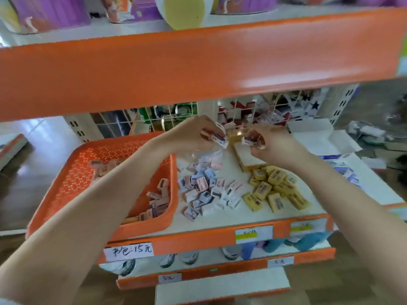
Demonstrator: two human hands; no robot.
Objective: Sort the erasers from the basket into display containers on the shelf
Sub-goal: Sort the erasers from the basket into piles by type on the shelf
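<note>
Both hands hover over the back of the shelf [220, 223], close together but apart. The left hand [191, 135] pinches a small wrapped eraser [218, 140] at its fingertips, with its long axis slanting down toward the right hand [273, 144]. That hand's curled fingers pinch a second eraser [249, 140].

Just beneath the left hand is what looks like a clear container [204, 151]; its outline is faint and its opening cannot be made out. If it is the target, the left hand is nearer.

The orange basket [66, 183] sits at the shelf's left front edge, with boxed erasers [154, 205] in its near right corner. A pastel eraser pile [204, 190] and yellow erasers [277, 190] lie loose toward the front edge.
</note>
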